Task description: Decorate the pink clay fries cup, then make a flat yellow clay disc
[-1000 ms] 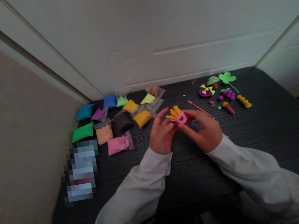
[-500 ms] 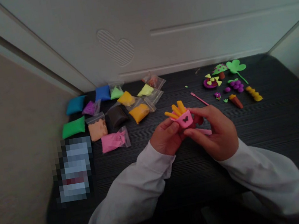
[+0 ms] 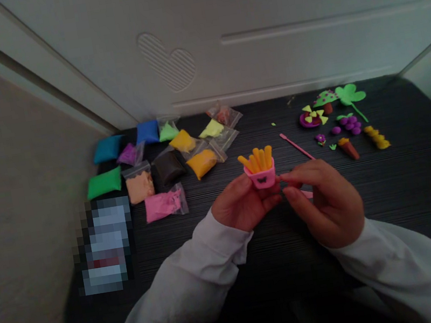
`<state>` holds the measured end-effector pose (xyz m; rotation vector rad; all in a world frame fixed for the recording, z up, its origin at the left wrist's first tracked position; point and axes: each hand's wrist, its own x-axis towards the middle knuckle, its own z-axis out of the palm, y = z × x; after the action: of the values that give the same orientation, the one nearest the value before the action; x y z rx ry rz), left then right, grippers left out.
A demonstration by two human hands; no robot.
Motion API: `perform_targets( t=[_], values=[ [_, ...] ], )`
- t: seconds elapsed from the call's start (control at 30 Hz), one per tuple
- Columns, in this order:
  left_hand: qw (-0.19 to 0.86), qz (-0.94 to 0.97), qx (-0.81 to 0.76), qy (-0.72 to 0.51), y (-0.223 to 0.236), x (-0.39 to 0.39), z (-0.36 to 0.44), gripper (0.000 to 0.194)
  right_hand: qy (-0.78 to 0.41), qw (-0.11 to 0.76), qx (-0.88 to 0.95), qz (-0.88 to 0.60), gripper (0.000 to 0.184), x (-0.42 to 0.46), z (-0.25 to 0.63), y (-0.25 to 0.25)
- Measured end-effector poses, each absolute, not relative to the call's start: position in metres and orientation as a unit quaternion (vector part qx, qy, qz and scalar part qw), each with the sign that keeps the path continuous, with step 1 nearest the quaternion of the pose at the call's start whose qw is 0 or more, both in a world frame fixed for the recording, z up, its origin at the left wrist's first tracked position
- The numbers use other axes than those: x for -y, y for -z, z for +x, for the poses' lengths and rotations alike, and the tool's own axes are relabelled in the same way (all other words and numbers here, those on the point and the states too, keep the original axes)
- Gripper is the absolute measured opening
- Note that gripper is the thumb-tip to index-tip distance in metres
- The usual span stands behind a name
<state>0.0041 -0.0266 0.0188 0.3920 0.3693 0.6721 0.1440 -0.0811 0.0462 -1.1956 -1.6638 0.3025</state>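
Note:
A small pink clay fries box with a black butterfly mark on its front rests upright in my left hand, whose fingers are closed around its lower part. Several orange-yellow clay fries stick up from the box. To the right of it is my right hand, its index finger reaching to the box's side. Thumb and index finger are apart, with nothing visible between them; the other fingers are partly hidden. A thin pink clay tool lies behind my right hand, and another pink piece is partly covered by it.
Bags of coloured clay, such as a green one and a pink one, lie on the dark table at left. A blurred-out device is near them. Small clay models, including purple grapes, stand at right, before a white panel.
The fries box has turned more upright in my left hand, so its fries point upward. My right hand has let go of the box and moved slightly right and down.

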Motion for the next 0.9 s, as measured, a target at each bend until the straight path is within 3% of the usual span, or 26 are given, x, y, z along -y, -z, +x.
perform_targets(
  t=[0.17, 0.37, 0.9],
  values=[
    [0.916, 0.195, -0.183, -0.298, -0.02, 0.024, 0.003, 0.026, -0.111, 0.543, 0.656, -0.512, 0.03, 0.08, 0.146, -0.044],
    [0.912, 0.196, -0.191, -0.308, -0.017, 0.024, 0.006, 0.02, -0.079, 0.499, 0.691, -0.517, 0.035, 0.076, 0.153, -0.047],
    [0.915, 0.192, -0.184, -0.304, -0.015, 0.021, 0.009, 0.022, -0.081, 0.462, 0.715, -0.518, 0.019, 0.07, 0.157, -0.045]
  ],
)
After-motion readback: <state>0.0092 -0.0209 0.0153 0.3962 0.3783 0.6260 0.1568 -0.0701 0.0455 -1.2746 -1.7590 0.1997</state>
